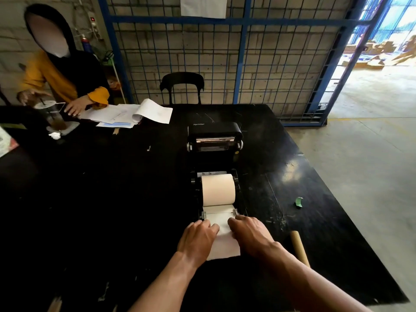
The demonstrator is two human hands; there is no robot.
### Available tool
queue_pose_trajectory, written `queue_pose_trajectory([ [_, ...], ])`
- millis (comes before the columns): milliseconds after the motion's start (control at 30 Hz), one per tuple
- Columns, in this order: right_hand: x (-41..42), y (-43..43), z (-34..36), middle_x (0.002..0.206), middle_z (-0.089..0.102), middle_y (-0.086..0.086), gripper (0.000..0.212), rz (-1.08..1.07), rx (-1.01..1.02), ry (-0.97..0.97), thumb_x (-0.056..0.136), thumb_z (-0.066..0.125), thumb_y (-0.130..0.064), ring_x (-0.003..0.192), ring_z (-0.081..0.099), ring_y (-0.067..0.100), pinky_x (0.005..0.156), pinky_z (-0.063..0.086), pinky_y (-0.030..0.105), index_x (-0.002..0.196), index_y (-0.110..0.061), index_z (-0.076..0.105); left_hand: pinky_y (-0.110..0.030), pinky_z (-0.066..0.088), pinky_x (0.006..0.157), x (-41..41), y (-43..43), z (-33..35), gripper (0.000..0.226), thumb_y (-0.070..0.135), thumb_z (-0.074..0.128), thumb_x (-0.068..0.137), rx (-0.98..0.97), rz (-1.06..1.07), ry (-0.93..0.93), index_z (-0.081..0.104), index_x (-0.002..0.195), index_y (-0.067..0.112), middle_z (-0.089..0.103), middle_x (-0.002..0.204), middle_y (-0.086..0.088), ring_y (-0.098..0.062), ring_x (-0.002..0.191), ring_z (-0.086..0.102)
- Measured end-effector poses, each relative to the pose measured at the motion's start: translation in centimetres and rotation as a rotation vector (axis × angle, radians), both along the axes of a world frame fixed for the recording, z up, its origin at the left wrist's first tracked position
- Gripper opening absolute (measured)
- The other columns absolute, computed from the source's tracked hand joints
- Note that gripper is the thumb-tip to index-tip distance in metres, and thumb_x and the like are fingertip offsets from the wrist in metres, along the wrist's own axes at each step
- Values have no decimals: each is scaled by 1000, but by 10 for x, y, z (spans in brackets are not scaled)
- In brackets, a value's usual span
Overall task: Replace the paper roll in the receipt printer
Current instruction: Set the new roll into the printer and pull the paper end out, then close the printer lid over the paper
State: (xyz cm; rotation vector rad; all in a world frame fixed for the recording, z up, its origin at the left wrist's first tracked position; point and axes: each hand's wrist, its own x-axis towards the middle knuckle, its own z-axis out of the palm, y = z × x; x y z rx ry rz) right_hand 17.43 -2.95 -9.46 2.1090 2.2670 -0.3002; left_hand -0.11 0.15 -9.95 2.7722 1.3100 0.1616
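Left hand (198, 238) and right hand (249, 235) side by side at the near edge of the black table (112, 188), backs up.

Left fingers (210, 226) bent, packed close, tips down on the left edge of the paper strip (222, 244). Right fingers (234, 221) the same on the right edge. Thumbs hidden: cannot tell whether either hand pinches the strip or only presses it. The strip's loose end lies flat between the wrists, running back toward the person.

To the right of the right fingers, well apart: a bare cardboard core (299, 248) lying on the table.

Just beyond the fingertips: two small grey guides (204, 215), one at each edge of the strip, at the mouth of the receipt printer (215, 152).

Beyond the guides: the paper roll (218, 189), full, seated crosswise in the printer's open bay, feeding the strip from its underside.

Right of the roll, apart from it: a small green scrap (299, 202).

Past the roll: the printer's lid (213, 129) stands raised, inner face toward the camera, "Xprinter" on top.

Far left of the fingers: loose white sheets (144, 112), an iced drink in a clear cup (54, 117), and a second person in a yellow sleeve (99, 96), one hand on the sheets.

Farthest: a black chair (182, 84) against a blue wire-mesh partition (225, 52).
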Motion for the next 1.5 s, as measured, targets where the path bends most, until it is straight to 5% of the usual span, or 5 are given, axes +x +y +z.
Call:
queue_pose_trajectory([
  [367,-3,-1,4,95,55,9,24,-104,-54,182,87,59,-3,84,56,31,66,39,37,85,-16,39,-33,49,71,4,6,-2,12,2,55,87,-77,36,-60,60,87,13,66,91,-5,-24,88,61],
  [600,9,2,13,103,72,4,20,-253,-61,351,87,63,-12,94,68,26,76,52,32,105,-18,70,-22,54,80,-8,18,2,20,14,58,93,-159,46,-333,72,107,20,75,104,2,-14,95,70],
  [867,18,25,50,98,76,12,16,-402,101,363,96,55,-10,83,73,32,77,61,49,101,-13,70,-32,54,50,-8,49,53,33,38,49,99,-39,283,-433,59,74,18,66,63,0,-22,56,65],
  [1100,26,86,116,101,71,15,20,-418,215,278,88,53,-13,86,66,40,74,58,47,102,-16,67,-29,44,64,-1,105,100,27,7,42,96,3,449,-513,61,112,15,69,106,-8,-27,90,66],
  [1500,44,180,165,140,55,21,51,-479,275,474,102,45,-42,127,53,40,101,44,44,138,-7,51,-40,42,96,48,178,156,52,40,32,101,-214,641,-592,56,126,0,57,130,-22,-36,118,54],
])
